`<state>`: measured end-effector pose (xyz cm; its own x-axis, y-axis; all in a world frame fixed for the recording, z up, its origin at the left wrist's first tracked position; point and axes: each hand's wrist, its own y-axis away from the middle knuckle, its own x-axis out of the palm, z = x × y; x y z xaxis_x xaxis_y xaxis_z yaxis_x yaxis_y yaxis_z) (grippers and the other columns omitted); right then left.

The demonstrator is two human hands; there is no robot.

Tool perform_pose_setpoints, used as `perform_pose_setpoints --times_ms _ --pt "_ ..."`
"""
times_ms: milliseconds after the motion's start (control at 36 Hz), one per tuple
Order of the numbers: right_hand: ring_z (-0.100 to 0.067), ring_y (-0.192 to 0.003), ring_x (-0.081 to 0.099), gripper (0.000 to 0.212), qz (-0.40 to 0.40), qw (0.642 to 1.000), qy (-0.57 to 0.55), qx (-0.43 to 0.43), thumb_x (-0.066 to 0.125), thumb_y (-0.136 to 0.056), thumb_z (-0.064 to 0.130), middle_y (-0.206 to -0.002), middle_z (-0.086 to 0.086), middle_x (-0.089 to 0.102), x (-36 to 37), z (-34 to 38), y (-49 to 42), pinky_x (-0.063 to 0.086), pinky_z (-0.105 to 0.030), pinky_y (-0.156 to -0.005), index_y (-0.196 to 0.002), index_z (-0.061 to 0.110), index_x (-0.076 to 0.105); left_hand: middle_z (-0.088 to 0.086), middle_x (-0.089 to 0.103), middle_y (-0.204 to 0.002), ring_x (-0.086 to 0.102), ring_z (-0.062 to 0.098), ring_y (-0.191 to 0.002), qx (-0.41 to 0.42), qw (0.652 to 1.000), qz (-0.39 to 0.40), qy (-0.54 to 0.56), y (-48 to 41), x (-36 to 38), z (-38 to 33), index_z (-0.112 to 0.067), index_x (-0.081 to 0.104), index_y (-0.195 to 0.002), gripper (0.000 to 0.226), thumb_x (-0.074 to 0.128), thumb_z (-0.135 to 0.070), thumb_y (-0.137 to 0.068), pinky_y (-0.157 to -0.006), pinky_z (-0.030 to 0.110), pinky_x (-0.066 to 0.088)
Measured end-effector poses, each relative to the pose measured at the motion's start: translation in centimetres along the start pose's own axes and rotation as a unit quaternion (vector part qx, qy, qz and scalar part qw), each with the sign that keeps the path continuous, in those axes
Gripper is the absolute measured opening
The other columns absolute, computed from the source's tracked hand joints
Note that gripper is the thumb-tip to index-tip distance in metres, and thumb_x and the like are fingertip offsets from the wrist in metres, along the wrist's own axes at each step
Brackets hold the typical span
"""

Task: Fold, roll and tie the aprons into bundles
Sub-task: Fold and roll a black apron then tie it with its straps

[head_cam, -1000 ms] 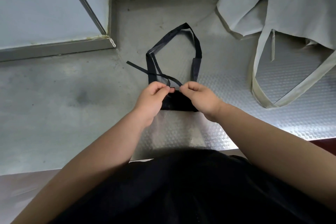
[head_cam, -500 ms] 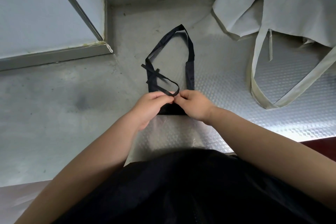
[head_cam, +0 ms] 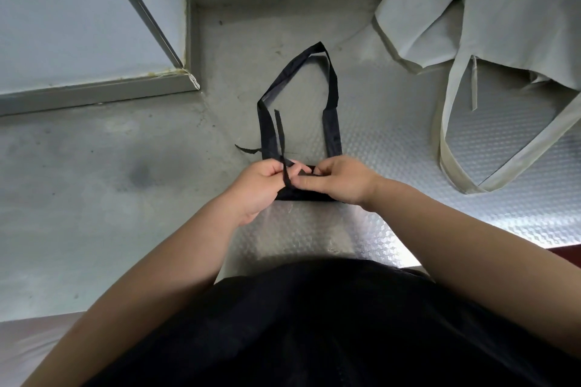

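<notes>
On the worktop (head_cam: 125, 198), close in, the left hand (head_cam: 261, 181) pinches a thin tie (head_cam: 279, 132) while the right hand (head_cam: 339, 179) grips the rolled black apron (head_cam: 301, 196). Pinning the roll flat and pulling the tie snug should stop it loosening. Beyond lie its neck loop (head_cam: 333, 85) and a white apron (head_cam: 503, 9).

— Up at ten o'clock?
— Pale wall panel (head_cam: 63, 25), crossed by a slanting metal trim (head_cam: 138, 6); grey steel ledge (head_cam: 94, 97) along its foot.
— Lower, at nine?
— Dull, stained counter (head_cam: 94, 198), smooth there; embossed sheet (head_cam: 503, 192) from centre out to three.
— Light?
— Bright glare on the near edge at four, beside a dark red strip (head_cam: 569, 254).
</notes>
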<state>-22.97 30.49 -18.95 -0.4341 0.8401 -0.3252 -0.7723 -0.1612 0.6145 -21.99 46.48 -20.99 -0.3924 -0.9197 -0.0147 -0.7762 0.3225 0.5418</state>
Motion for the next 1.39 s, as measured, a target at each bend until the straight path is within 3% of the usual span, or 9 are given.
perform_pose_setpoints --times_ms 139,250,444,556,611,722,972,1139,1389 --pt "-0.013 -0.057 0.042 0.042 -0.053 0.996 0.072 -0.004 0.062 -0.086 0.040 -0.055 0.003 0.044 0.9 -0.7 -0.4 0.034 -0.031 -0.069 -0.054 0.017 0.045 -0.010 0.070 -0.073 0.063 -0.001 -0.080 0.010 0.996 -0.072 0.056 -0.1 0.2 -0.2 -0.011 0.066 -0.070 0.016 0.065 -0.013 -0.086 -0.080 0.013 0.043" --pt "-0.015 -0.066 0.046 0.043 -0.052 0.996 0.068 0.019 0.048 -0.093 0.043 -0.060 0.005 0.050 1.5 -0.6 -0.7 0.029 -0.037 -0.082 -0.056 0.020 0.049 -0.009 0.072 -0.077 0.065 -0.003 -0.081 0.023 0.994 -0.071 0.074 0.1 0.2 0.0 -0.010 0.069 -0.074 0.011 0.067 -0.011 -0.084 -0.077 0.011 0.046" --pt "-0.008 -0.075 0.049 0.027 -0.008 0.996 -0.088 0.023 0.049 -0.094 0.019 -0.079 0.005 0.058 0.6 -0.2 0.0 0.033 -0.018 -0.063 -0.069 0.018 0.061 -0.008 0.073 -0.087 0.063 0.002 -0.099 0.040 0.995 -0.021 0.087 0.6 0.2 0.1 -0.020 0.072 -0.090 0.017 0.062 -0.007 -0.087 -0.092 0.014 0.045" --pt "-0.019 -0.112 0.054 0.011 0.026 0.985 -0.166 0.041 0.060 -0.082 0.021 -0.108 -0.001 0.065 -0.1 0.0 -0.2 0.035 -0.035 -0.106 -0.077 0.018 0.069 -0.009 0.073 -0.077 0.066 -0.003 -0.084 0.053 0.993 -0.021 0.100 0.6 0.2 0.0 -0.015 0.070 -0.089 0.017 0.061 0.000 -0.086 -0.078 0.006 0.047" --pt "-0.017 -0.110 0.056 0.020 0.040 0.974 -0.217 0.049 0.062 -0.078 0.031 -0.104 0.002 0.067 -0.1 0.1 -0.3 0.032 -0.040 -0.111 -0.085 0.015 0.071 -0.010 0.073 -0.079 0.066 -0.003 -0.085 0.053 0.993 -0.026 0.102 0.7 0.1 0.1 -0.014 0.070 -0.089 0.017 0.062 0.001 -0.084 -0.079 0.008 0.048" --pt "-0.010 -0.097 0.057 0.011 -0.021 0.960 -0.278 0.023 0.068 -0.085 0.027 -0.090 0.006 0.066 0.4 0.2 -0.2 0.038 -0.026 -0.102 -0.079 0.018 0.065 -0.012 0.072 -0.082 0.066 -0.004 -0.087 0.062 0.992 -0.032 0.101 0.7 0.2 0.4 -0.013 0.070 -0.088 0.018 0.063 0.003 -0.083 -0.078 0.008 0.048" --pt "-0.014 -0.069 0.056 0.020 -0.143 0.883 -0.447 -0.028 0.054 -0.095 0.018 -0.073 -0.002 0.057 1.0 -1.4 0.8 0.048 -0.029 -0.075 -0.075 0.015 0.052 -0.008 0.074 -0.086 0.067 0.004 -0.092 0.061 0.986 -0.111 0.108 0.3 1.2 0.7 -0.019 0.073 -0.087 0.013 0.066 -0.009 -0.086 -0.086 0.015 0.049" --pt "-0.016 -0.083 0.052 0.011 -0.259 0.961 -0.083 -0.051 0.048 -0.097 0.027 -0.088 -0.002 0.057 2.3 -2.6 0.6 0.039 -0.026 -0.075 -0.091 0.017 0.048 -0.003 0.072 -0.082 0.067 0.010 -0.083 0.069 0.976 -0.203 0.042 0.0 0.8 1.6 -0.024 0.071 -0.080 0.015 0.066 -0.013 -0.087 -0.086 0.025 0.051" --pt "-0.012 -0.071 0.048 0.010 -0.302 0.951 -0.007 -0.067 0.049 -0.097 0.022 -0.078 0.003 0.051 2.4 -3.5 1.9 0.030 -0.016 -0.059 -0.093 0.013 0.051 -0.006 0.067 -0.074 0.061 0.012 -0.075 0.095 0.956 -0.263 -0.091 0.4 1.0 2.3 -0.031 0.064 -0.075 0.017 0.061 -0.023 -0.090 -0.072 0.024 0.047"
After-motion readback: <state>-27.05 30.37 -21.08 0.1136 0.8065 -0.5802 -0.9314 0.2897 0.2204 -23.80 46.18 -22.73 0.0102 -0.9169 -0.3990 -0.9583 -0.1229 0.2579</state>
